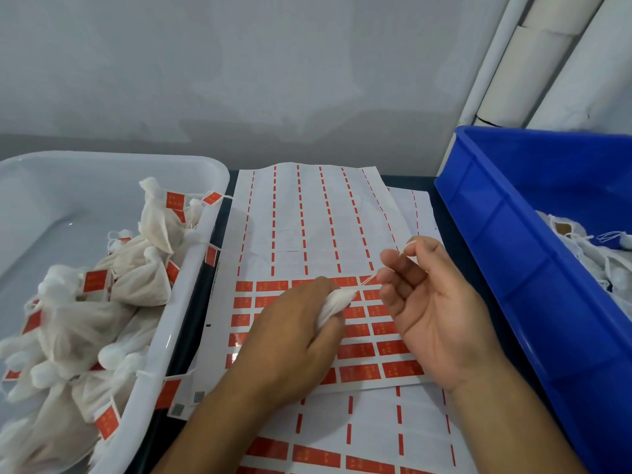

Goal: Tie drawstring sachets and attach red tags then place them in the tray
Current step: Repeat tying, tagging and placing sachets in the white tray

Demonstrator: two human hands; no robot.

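Held tight in the left hand: a small white bag, fingers closed all around it, only the top poking out toward 1 o'clock. Pinched between thumb and fingers of the right hand: a thin pale string. Ran tight from the top of the bag up to the right fingertips, then looped over them. Right palm turned up, other fingers loosely curled. Hands close together, just at the middle of the view, with the right one at 3 o'clock from the left.

Lay flat under both hands: a sticker sheet on a dark table. Upper half already bare, only thin red dashes left in rows. Lower half still full of red tags, row after row. Peeked out from below at 6 o'clock: a second sheet with more red tags along its near edge.

Sat at 9 o'clock from the hands: a clear white tray, piled with tied bags, each with a red tag on its string. Hung over the tray's right rim: a few tags on strings.

Stood at 3 o'clock: a blue bin, with loose white bags and strings showing at its far right side. Could not tell whether those were tied.

Leaned at 1 o'clock, behind the blue bin: big white paper rolls against a grey wall.
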